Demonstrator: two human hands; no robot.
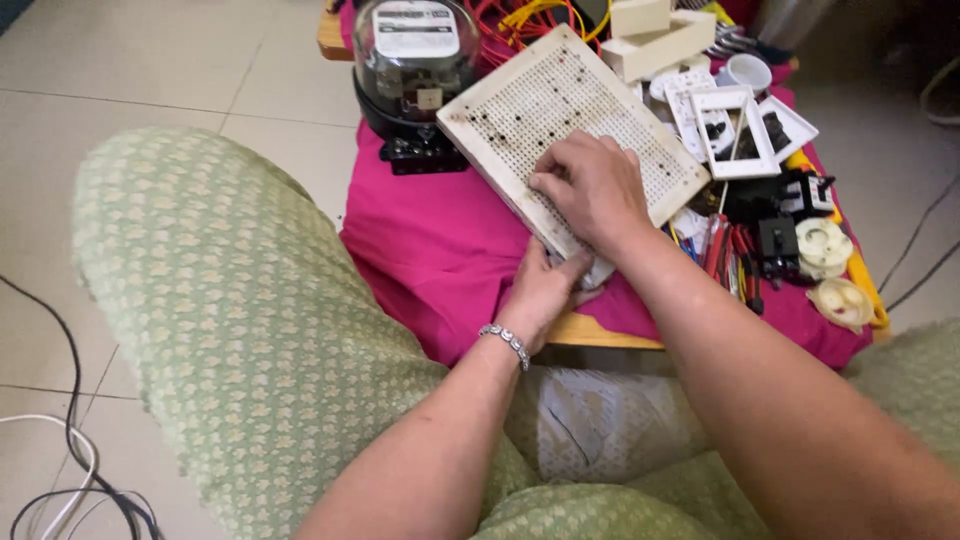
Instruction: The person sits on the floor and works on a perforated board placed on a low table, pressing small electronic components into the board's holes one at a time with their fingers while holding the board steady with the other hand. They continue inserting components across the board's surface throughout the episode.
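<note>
A cream perforated board (560, 110) with a raised rim lies tilted on a small table covered by a pink cloth (440, 250). My right hand (592, 188) rests palm down on the board's near part, fingers curled. My left hand (540, 292), with a silver bracelet on its wrist, grips the board's near corner from underneath, thumb pressed against the edge. A small pale object sits under that corner, mostly hidden by both hands.
A glass-domed electric meter (415, 60) stands at the table's back left. White switch frames (745, 130), cream boxes (655, 40), black parts, red-handled tools (730, 255) and round cream fittings (825, 250) crowd the right side. Cables (70, 470) lie on the tiled floor.
</note>
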